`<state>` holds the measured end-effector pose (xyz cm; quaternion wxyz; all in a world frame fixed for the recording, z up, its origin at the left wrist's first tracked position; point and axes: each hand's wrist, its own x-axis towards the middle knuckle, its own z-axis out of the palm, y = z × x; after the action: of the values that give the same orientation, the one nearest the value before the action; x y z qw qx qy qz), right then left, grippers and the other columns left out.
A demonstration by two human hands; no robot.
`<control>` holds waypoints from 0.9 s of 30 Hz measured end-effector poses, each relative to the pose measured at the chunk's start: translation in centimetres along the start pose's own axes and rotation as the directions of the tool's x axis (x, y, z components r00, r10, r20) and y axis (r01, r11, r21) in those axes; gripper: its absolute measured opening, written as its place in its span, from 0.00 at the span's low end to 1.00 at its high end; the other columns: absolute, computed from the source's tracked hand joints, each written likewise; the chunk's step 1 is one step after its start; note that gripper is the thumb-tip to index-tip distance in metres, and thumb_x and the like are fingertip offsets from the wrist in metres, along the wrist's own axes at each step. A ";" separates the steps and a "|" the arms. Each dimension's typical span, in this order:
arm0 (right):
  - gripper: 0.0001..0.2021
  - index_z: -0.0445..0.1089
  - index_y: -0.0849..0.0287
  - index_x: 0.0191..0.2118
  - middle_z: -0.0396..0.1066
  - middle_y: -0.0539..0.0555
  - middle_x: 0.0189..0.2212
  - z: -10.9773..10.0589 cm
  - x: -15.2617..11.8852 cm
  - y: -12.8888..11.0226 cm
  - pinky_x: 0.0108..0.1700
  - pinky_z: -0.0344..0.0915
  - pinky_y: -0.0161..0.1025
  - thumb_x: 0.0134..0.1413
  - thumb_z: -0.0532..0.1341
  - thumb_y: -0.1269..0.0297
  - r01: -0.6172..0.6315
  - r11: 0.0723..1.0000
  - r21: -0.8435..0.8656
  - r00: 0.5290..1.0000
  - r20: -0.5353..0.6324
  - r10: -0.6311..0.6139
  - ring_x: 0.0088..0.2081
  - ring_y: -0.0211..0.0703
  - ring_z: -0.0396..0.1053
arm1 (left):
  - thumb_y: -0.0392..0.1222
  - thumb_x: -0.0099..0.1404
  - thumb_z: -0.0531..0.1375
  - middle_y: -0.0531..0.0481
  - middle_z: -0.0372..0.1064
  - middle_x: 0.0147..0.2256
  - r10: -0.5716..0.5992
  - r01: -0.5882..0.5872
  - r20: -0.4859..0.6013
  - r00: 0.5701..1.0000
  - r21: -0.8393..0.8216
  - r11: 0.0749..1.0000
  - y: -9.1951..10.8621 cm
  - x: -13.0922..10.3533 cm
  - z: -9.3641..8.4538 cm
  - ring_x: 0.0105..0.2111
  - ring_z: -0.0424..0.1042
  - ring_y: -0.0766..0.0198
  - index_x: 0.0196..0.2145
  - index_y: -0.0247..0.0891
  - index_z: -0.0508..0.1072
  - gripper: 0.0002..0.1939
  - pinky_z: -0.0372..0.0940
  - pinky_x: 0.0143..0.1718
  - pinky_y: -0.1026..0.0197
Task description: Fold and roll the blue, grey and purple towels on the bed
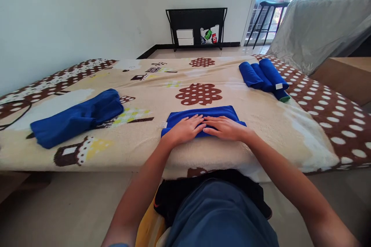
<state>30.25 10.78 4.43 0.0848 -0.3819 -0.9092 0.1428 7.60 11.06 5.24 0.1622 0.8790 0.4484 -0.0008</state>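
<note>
**Blue cloths: rolls at right, one under hands, one loose**

Left hand [187, 129] and right hand [224, 128]: grip open, palms down, fingers extended, pressing, nothing clasped. Under both: blue cloth [223, 112], near edge of bed [153, 142], spread flattish; near edge looks turned over, hands hide how far. Far right: rolled blue cloths [262, 75], look done. Left: loose blue cloth [79, 117], rumpled, apparently not started.

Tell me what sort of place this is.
Probably a room in a home, perhaps a bedroom: a wide patterned blanket is spread out like bedding, with a black rack and a tall stool beyond it.
</note>
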 end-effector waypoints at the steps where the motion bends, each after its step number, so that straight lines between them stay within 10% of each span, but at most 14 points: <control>1: 0.35 0.61 0.55 0.67 0.53 0.55 0.68 0.0 0.5 0.7 0.69 0.50 0.52 0.68 0.39 0.38 -0.052 0.999 0.017 0.999 0.017 0.052 0.70 0.51 0.50 | 0.57 0.75 0.38 0.48 0.45 0.71 -0.053 0.052 0.003 0.999 0.005 0.999 -0.4 0.4 -0.1 0.71 0.44 0.57 0.69 0.43 0.56 0.31 0.43 0.69 0.46; 6: 0.33 0.57 0.49 0.69 0.46 0.52 0.70 -0.6 -0.4 6.4 0.71 0.42 0.59 0.67 0.41 0.39 -0.333 0.939 0.086 0.943 0.031 0.331 0.71 0.55 0.44 | 0.58 0.73 0.40 0.49 0.38 0.72 -0.342 0.343 -0.045 0.939 0.019 0.939 -5.8 -0.7 -0.4 0.72 0.38 0.52 0.71 0.46 0.49 0.33 0.38 0.69 0.38; 12: 0.34 0.54 0.49 0.70 0.44 0.51 0.71 -0.4 -2.6 8.8 0.72 0.38 0.57 0.67 0.40 0.39 -0.364 0.925 0.106 0.931 0.019 0.364 0.72 0.50 0.40 | 0.56 0.73 0.39 0.51 0.36 0.72 -0.336 0.336 -0.004 0.942 0.004 0.942 -9.6 -1.8 -0.5 0.72 0.36 0.53 0.71 0.47 0.47 0.32 0.34 0.68 0.35; 18: 0.30 0.63 0.52 0.65 0.57 0.55 0.67 -0.2 -5.1 9.6 0.69 0.48 0.59 0.69 0.42 0.43 -0.387 0.919 0.073 0.906 -0.154 0.394 0.69 0.53 0.51 | 0.52 0.74 0.43 0.43 0.50 0.69 -0.396 0.429 -0.307 0.865 0.043 0.902 -8.5 -3.3 -0.2 0.70 0.48 0.47 0.66 0.44 0.62 0.27 0.39 0.66 0.31; 22: 0.24 0.64 0.52 0.63 0.60 0.56 0.65 0.2 -8.8 7.2 0.65 0.54 0.59 0.71 0.46 0.50 -0.278 0.960 -0.016 0.884 -0.394 0.250 0.66 0.53 0.57 | 0.48 0.74 0.47 0.42 0.58 0.66 -0.079 0.194 -0.627 0.775 0.117 0.974 -5.3 -8.0 0.4 0.67 0.55 0.52 0.61 0.42 0.66 0.23 0.49 0.65 0.44; 27: 0.20 0.63 0.51 0.63 0.66 0.54 0.61 1.9 -12.2 3.9 0.60 0.59 0.51 0.68 0.54 0.62 -0.070 0.981 -0.181 0.887 -0.462 -0.022 0.60 0.49 0.64 | 0.38 0.69 0.55 0.44 0.67 0.59 0.115 0.020 -0.552 0.826 0.233 0.972 -2.9 -12.1 3.1 0.60 0.65 0.52 0.61 0.44 0.65 0.23 0.54 0.61 0.47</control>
<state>40.85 4.27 0.80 0.2594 -0.4223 -0.8676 -0.0394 -1.45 2.24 3.27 -0.0790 0.8639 0.4507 0.2103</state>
